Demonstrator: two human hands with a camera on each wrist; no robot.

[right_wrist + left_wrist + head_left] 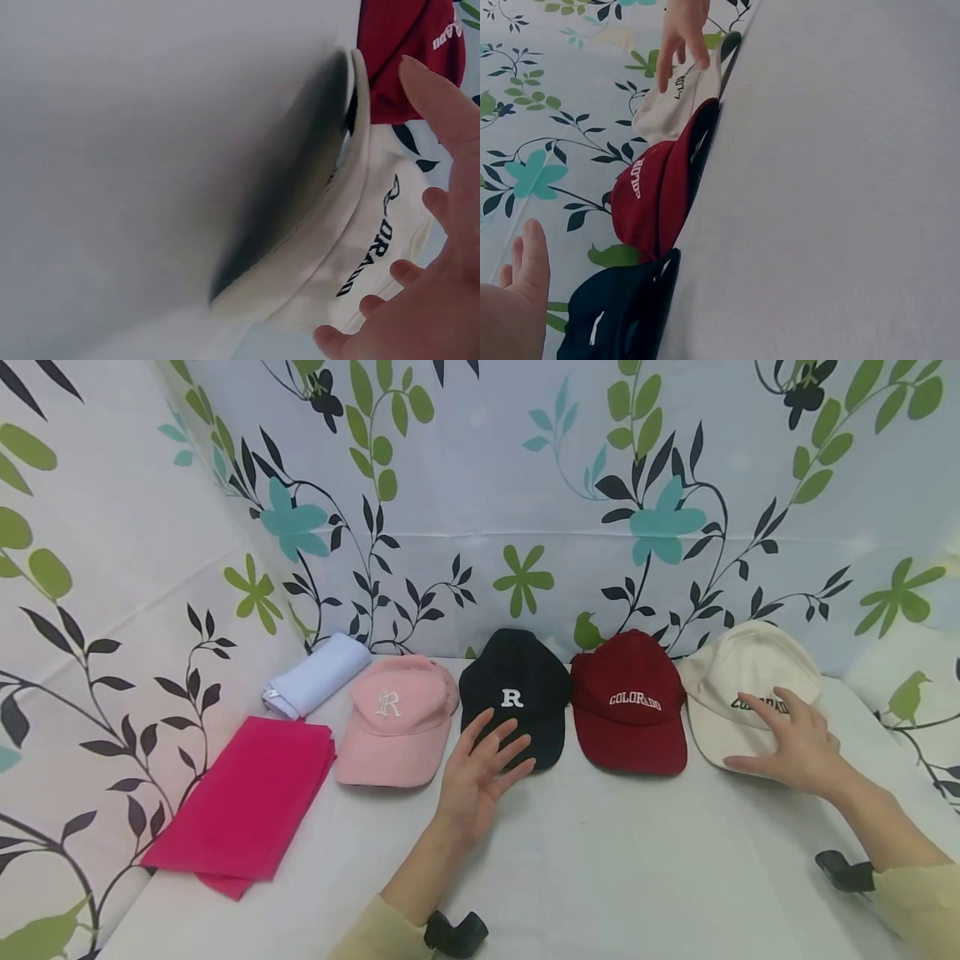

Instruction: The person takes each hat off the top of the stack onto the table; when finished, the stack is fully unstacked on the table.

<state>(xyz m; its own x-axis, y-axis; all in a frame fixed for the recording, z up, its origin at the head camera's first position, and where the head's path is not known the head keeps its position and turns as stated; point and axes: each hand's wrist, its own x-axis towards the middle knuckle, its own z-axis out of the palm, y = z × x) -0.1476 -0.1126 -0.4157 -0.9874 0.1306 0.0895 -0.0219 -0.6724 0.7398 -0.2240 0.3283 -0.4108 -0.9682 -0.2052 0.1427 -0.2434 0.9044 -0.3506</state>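
Note:
My right hand (804, 745) hovers over the front of the cream cap (757, 652), fingers spread and holding nothing; it hides part of the dark COLORADO lettering. In the right wrist view, the thumb and fingers of that hand (442, 262) stand around the cream cap (330, 247), with no clear contact. The left hand (476, 781) is raised in front of the black cap (517, 668), fingers loosely spread with nothing in them. Between these two caps sits a dark red cap (628, 702) with white COLORADO lettering. A pink cap (401, 727) lies left of the black one.
A folded bright pink cloth (243, 802) lies flat at the left of the white table (630, 868). Behind it is a rolled light blue cloth (318, 672). A leaf-patterned curtain (465, 460) hangs right behind the row of caps.

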